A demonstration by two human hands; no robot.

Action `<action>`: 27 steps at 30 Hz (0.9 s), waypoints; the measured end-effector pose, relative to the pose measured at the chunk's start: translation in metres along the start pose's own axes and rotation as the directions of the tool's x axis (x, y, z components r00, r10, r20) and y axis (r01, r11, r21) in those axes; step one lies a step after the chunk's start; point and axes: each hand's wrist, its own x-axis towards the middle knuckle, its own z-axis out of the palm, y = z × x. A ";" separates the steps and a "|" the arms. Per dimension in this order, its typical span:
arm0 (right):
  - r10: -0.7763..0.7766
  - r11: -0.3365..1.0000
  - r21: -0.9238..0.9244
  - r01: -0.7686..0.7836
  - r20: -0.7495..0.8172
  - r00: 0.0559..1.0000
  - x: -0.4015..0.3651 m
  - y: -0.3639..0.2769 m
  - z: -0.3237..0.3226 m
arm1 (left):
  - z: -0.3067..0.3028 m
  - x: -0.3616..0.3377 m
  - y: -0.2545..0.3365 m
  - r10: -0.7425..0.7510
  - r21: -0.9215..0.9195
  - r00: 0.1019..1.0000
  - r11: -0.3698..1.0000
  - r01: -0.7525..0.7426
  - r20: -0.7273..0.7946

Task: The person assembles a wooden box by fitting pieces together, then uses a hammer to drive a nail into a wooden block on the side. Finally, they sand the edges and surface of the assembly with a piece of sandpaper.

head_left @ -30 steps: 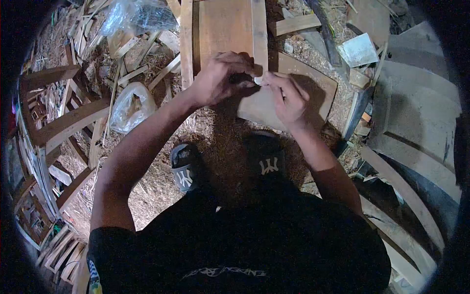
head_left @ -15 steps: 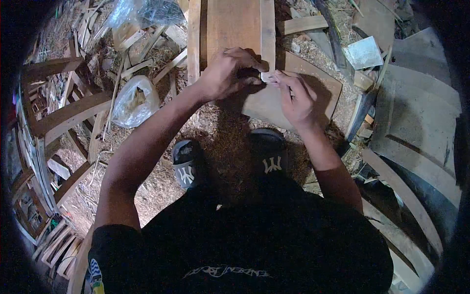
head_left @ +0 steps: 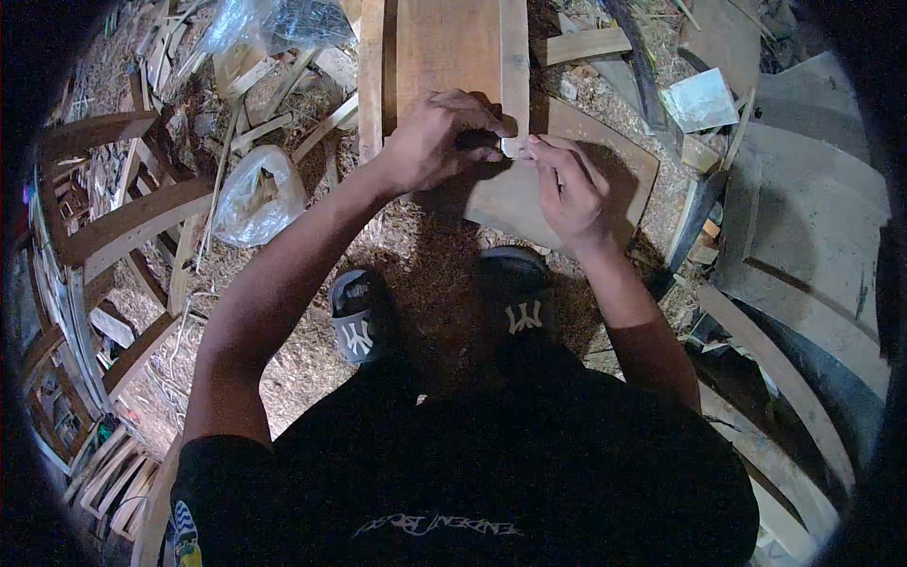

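Observation:
A small white piece (head_left: 513,147) shows between my two hands, at the near end of a long wooden workpiece (head_left: 449,52) with raised side rails. My left hand (head_left: 442,140) is closed, its fingertips bent toward the piece; what they pinch is dark and hard to make out. Thumb and fingers of my right hand (head_left: 570,184) are pinched together on the right edge of the white piece. Beneath my right hand lies a flat brown board (head_left: 624,175).
Wood scraps and shavings cover the ground. Clear plastic bags (head_left: 260,197) lie at left, beside curved wooden frames (head_left: 142,222). A pale square block (head_left: 701,100) and large panels (head_left: 803,208) are at right. Two sandals (head_left: 354,317) stand below the workpiece.
The view has shifted very slightly. Both hands hold almost the same pose, with the right fingertips moved a little at the white piece.

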 end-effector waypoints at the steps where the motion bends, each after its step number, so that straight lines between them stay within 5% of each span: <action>1: 0.002 1.000 0.001 -0.002 0.005 1.000 0.001 -0.001 0.000 | -0.002 0.000 0.002 -0.004 -0.006 1.000 1.000 0.004 0.001; 18: -0.029 0.999 0.014 0.030 -0.010 1.000 0.000 0.002 0.002 | -0.003 0.002 0.007 -0.032 -0.034 0.999 0.999 0.032 0.000; 27: -0.014 0.999 0.030 0.013 0.035 0.999 -0.003 0.006 0.000 | 0.014 -0.001 0.011 -0.094 0.228 0.996 0.969 0.094 -0.010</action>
